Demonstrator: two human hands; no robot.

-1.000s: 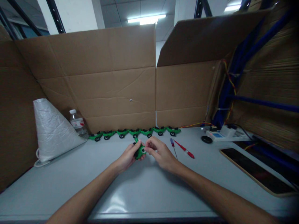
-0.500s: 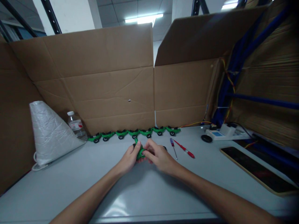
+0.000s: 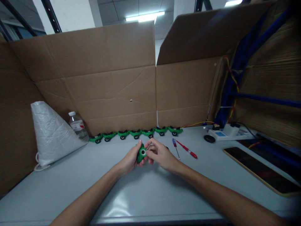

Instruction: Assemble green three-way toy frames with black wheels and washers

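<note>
Holding a green plastic toy (image 3: 141,153) with a round black-and-white wheel, the left hand (image 3: 129,159) is over the middle of the table (image 3: 131,194). The right hand (image 3: 162,155) is pinched narrow at the toy's right side; whether it grips anything cannot be told. It partly hides a small dark item. Seven green toys (image 3: 136,133) line the far side before creased cardboard (image 3: 105,88). Right: two slim screwdrivers (image 3: 188,150), a flat black-faced slab (image 3: 261,171), a white power strip (image 3: 242,135). Left: a crinkled silvery bag (image 3: 53,135) partly covering a clear bottle (image 3: 77,126).
</note>
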